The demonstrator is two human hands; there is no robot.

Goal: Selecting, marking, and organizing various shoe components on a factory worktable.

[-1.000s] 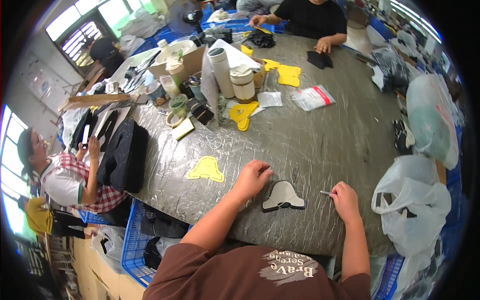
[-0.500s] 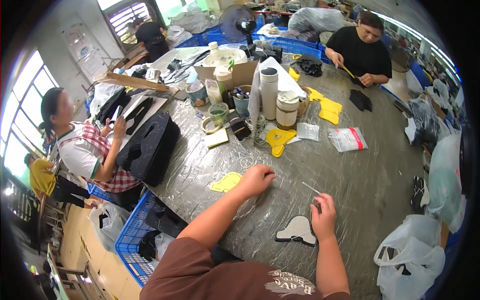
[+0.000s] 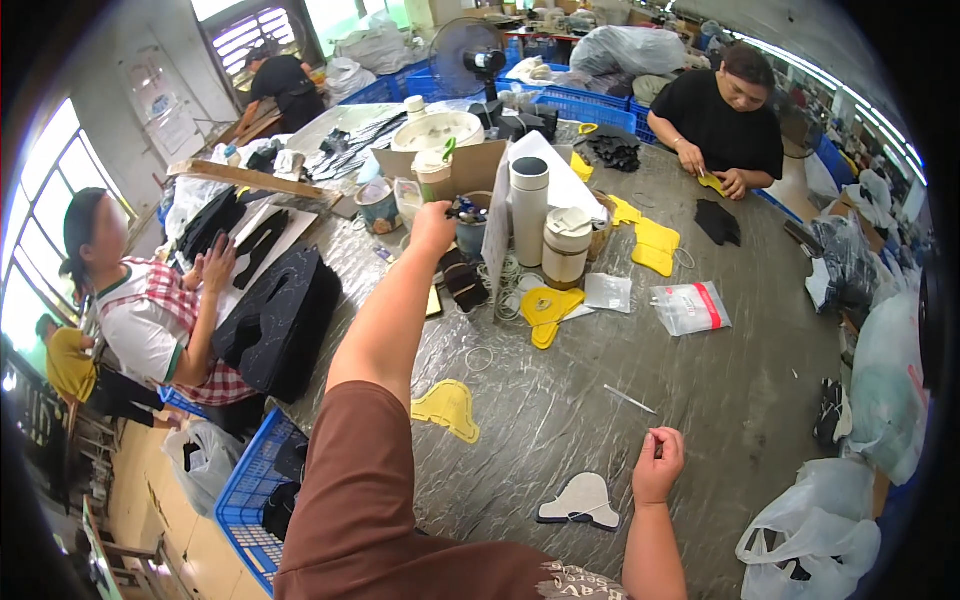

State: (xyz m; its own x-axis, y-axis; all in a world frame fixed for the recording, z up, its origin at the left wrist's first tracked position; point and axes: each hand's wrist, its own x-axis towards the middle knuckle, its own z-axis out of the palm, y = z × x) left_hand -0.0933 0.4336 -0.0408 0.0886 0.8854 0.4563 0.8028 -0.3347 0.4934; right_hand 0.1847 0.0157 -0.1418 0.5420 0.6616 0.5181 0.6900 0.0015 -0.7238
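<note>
My left hand [image 3: 433, 228] reaches out to the group of containers, next to a pot of pens [image 3: 472, 232] and a cup with a green-handled tool [image 3: 436, 178]. Its fingers are hidden, so what it touches cannot be made out. My right hand [image 3: 658, 465] is closed with fingertips together, above the table at the right; anything in them is too small to name. Just beyond its fingertips lies a thin whitish stick [image 3: 630, 400]. A light grey, dark-edged curved piece [image 3: 582, 502] lies left of this hand. Below my left forearm is a yellow curved template [image 3: 449, 408].
A grey flask [image 3: 529, 208] and a jar [image 3: 567, 245] stand mid-table beside yellow templates [image 3: 549, 312] and a clear bag with a red stripe [image 3: 692, 308]. Co-workers are at the left and far right. A blue crate [image 3: 240, 480] and white plastic bags [image 3: 815, 525] flank me.
My left hand has moved forward and left to the pen pot. My right hand has drawn back toward me, away from the stick, with its fingers closing. The view has shifted slightly.
</note>
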